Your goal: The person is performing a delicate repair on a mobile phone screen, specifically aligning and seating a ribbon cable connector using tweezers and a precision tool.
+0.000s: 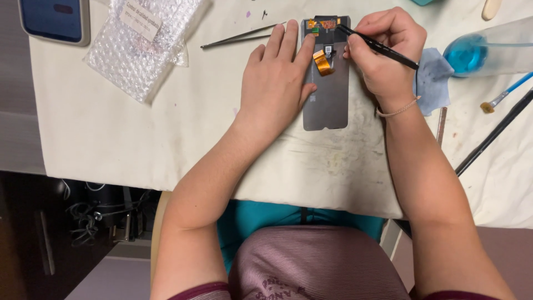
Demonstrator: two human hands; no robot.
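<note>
A grey phone screen panel (327, 100) lies face down on the cloth-covered worktop (111, 128), its long side running away from the person, its near short edge well back from the worktop's front edge. The left hand (275, 83) rests flat on the panel's left side, fingers spread narrow and pressing down; the forefinger lies along the panel beside the orange flex cable (322, 62) that folds up from the middle. The right hand (383, 55) is curled at the panel's right edge, pinching a thin black tool (380, 47) like a pen; the tool's tip meets the panel's upper end, near the small orange connectors (325, 24) there.

Just left of the panel's top corner lie metal tweezers (239, 37), angled, almost touching the left fingertips. Further left a bubble-wrap bag (141, 41) sits near the worktop's far edge, and a dark phone (55, 19) lies at the far left corner, partly over the cloth's rim. To the right of the right wrist is a blue cloth scrap (436, 80), then a clear bottle of blue liquid (488, 53) lying on its side, a blue-handled brush (502, 95) and a long black rod (494, 133) slanting towards the right edge.

The broadest bare stretch of cloth is on the left, between the bag and the front edge; a narrower stained strip lies between the two forearms, nearer than the panel.
</note>
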